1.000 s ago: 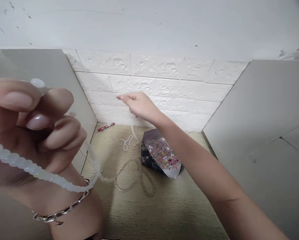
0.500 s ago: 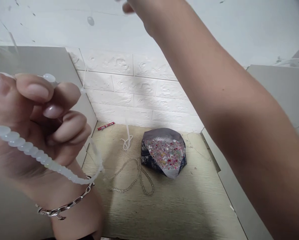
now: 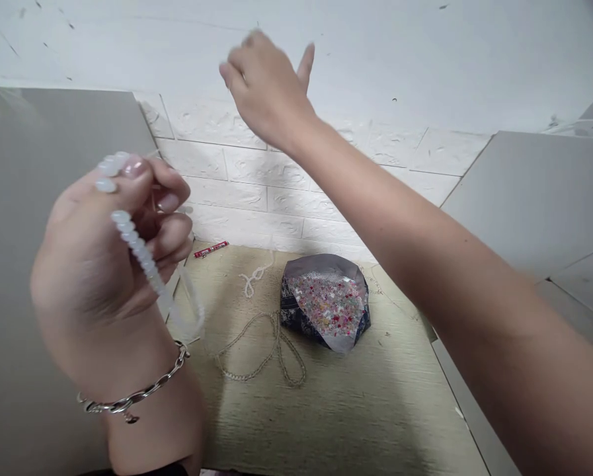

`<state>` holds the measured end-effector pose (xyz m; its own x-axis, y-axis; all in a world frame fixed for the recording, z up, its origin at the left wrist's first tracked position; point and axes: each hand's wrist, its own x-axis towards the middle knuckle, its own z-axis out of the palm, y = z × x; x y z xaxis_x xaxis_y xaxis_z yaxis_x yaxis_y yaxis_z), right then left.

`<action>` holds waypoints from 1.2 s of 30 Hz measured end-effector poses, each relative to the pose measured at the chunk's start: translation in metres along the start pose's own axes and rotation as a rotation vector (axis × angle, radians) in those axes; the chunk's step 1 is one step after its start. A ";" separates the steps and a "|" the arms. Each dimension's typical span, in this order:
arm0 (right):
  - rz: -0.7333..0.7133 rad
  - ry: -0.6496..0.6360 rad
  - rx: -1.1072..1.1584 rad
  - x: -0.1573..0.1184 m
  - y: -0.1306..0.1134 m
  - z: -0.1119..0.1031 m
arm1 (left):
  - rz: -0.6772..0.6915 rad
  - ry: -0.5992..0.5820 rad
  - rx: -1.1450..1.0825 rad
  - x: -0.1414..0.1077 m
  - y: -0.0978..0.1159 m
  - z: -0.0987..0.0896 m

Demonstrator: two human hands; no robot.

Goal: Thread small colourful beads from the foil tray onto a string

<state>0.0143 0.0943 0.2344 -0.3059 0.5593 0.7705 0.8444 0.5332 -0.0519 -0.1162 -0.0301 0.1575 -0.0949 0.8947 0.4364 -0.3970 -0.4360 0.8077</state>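
Left hand (image 3: 122, 244) fingers gripped white bead strand (image 3: 142, 254), right hand (image 3: 271, 86) raised, fingers partly curled, thumb apart, bead-filled pouch (image 3: 326, 307) on surface (image 3: 326, 410)

2 hands (image 3: 110, 258) (image 3: 269, 89), 1 bracelet (image 3: 132, 398) and 1 bead pile (image 3: 330, 305) show.

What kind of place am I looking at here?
Probably a small beading corner: a bag topped with mixed beads, a bead string in the left hand, and a wooden surface against a white brick-pattern wall.
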 end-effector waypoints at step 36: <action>0.083 -0.963 0.811 -0.143 0.011 0.078 | -0.107 0.000 1.014 0.023 -0.024 -0.010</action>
<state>0.0336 0.0696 0.0741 -0.7490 0.6625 -0.0099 0.4686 0.5192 -0.7147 -0.1180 0.0015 0.1440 -0.1044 0.9337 0.3426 0.5568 -0.2306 0.7980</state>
